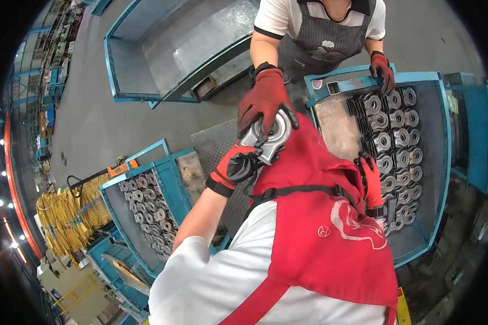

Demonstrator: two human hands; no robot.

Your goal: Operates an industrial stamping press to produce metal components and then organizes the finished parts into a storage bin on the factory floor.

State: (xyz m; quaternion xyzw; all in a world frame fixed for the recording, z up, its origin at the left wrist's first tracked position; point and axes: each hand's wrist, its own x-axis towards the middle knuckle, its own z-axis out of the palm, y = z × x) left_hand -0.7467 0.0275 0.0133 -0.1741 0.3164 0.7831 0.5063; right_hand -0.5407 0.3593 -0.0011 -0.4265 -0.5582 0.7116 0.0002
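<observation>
My left hand (237, 165), in a red and black glove, is closed on the lower end of a silver metal casting with a round ring (281, 128). A co-worker's gloved hand (267, 100) grips the same casting from above, so both our hands are on it. My right hand (371, 181), in a similar glove, is beside my red apron at the near side of the right-hand blue bin (444, 119). Its dark fingertips are close to the stacked ring castings (385, 142). They show only in part, and I cannot see whether they grip anything.
The co-worker's other gloved hand (382, 73) rests by the right bin's far rim. At left stands another blue bin (181, 179) with many ring castings. An open grey and blue container (141, 59) is beyond. A yellow bundle (65, 219) lies far left, and a patterned floor plate (217, 143) is between.
</observation>
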